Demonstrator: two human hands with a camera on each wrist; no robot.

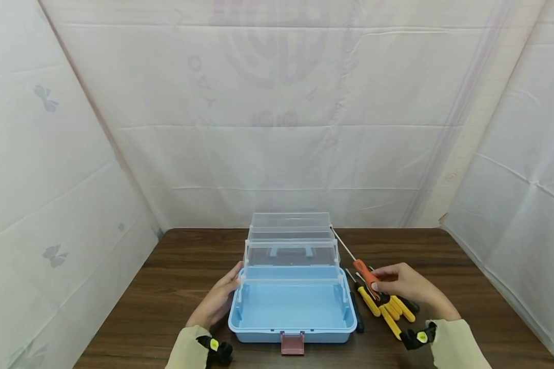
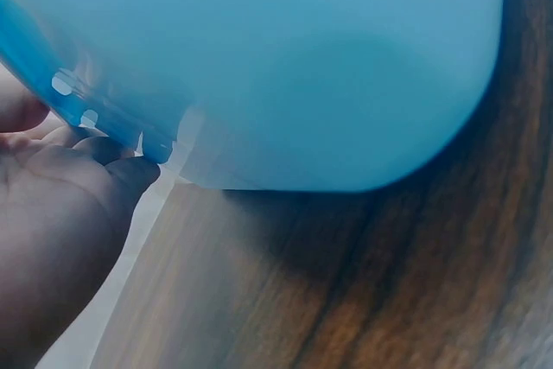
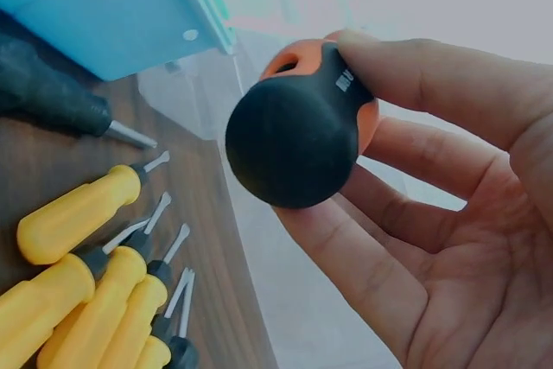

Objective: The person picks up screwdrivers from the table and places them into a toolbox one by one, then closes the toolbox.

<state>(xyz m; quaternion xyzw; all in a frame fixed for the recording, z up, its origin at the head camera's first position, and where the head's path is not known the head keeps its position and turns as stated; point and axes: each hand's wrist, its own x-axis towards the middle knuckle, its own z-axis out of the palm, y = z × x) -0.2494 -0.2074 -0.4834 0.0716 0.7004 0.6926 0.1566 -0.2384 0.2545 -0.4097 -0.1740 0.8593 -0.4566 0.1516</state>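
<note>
Head: the blue toolbox stands open, floor showing; left hand clamped on its side; right of it, right hand pinches an orange-handled screwdriver. Left wrist: fingers grip the toolbox's edge. Right wrist: rounded black handle end; yellow-handled screwdrivers beside the toolbox.

Creased white sheets line three sides of a dark wood-grained table.

A dark-brown wood-grain tabletop spreads at six o'clock; creased whitish sheeting hangs at nine, twelve and three.
</note>
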